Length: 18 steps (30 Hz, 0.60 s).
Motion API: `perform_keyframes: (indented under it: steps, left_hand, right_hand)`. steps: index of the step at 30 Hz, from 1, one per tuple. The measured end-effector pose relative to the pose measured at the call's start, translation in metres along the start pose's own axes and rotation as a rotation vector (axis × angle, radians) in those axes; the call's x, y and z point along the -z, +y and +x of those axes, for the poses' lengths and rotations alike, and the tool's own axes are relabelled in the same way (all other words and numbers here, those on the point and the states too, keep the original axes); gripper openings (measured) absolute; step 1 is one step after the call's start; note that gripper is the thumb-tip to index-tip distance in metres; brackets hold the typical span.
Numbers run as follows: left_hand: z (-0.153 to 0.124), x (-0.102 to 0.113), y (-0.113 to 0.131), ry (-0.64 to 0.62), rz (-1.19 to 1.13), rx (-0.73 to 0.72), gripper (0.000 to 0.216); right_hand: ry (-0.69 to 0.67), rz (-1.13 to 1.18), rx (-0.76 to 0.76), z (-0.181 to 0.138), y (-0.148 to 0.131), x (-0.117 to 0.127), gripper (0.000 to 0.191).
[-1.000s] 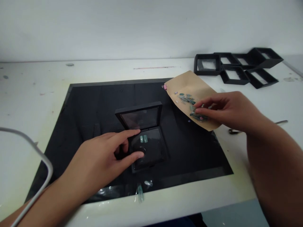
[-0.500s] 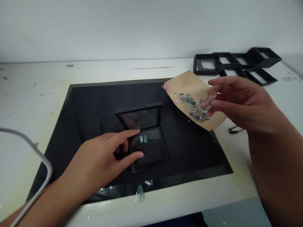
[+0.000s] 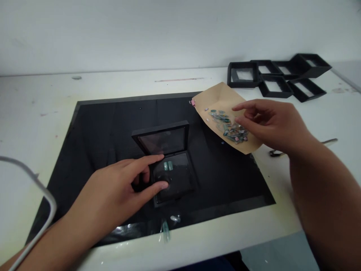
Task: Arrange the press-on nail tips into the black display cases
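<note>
My left hand (image 3: 117,188) grips the left side of a small black hinged case (image 3: 183,180), index finger near the hinge and thumb across its front part. The lid, with a clear window, is tilted up. Inside lie two short teal pieces (image 3: 168,166) side by side, looking like press-on nails. My right hand (image 3: 267,122) hovers over the right part of a tan paper sheet (image 3: 221,92), thumb and index finger apart with nothing visible between them. A heap of small teal, clear and pink nail-like pieces (image 3: 232,130) lies on that sheet.
Under the case is a black mat (image 3: 107,120) on a white table. Loose teal and clear slivers (image 3: 166,231) lie at its front edge. Several black frames (image 3: 275,86) stand at the back right. A metal tool (image 3: 275,153) lies by my right wrist; a white cable (image 3: 42,188) crosses at left.
My right hand has moved left and lower over the paper, and the clear piece held between its fingers is no longer there. My left hand keeps its hold on the case.
</note>
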<state>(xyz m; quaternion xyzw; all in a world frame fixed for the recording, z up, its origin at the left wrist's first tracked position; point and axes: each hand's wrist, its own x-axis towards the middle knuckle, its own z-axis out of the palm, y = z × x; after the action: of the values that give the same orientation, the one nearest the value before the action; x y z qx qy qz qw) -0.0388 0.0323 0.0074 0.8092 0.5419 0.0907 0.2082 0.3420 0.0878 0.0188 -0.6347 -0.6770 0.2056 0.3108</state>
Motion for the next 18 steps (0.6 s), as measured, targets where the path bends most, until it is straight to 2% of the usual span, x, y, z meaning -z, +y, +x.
perform_keyframes:
  steps: [10,15,18]
  left_hand:
    - [0.000,0.000,0.001,-0.003,-0.005,0.006,0.054]
    - [0.000,0.000,-0.001,0.004,0.007,-0.006,0.053]
    - [-0.001,0.000,-0.002,-0.006,0.019,-0.001,0.055]
  right_hand:
    - [-0.192,-0.233,-0.069,0.001,-0.006,-0.002,0.035]
    - [-0.188,-0.278,-0.091,0.001,-0.005,-0.009,0.027]
    - [-0.193,-0.288,-0.099,0.000,-0.007,-0.010,0.034]
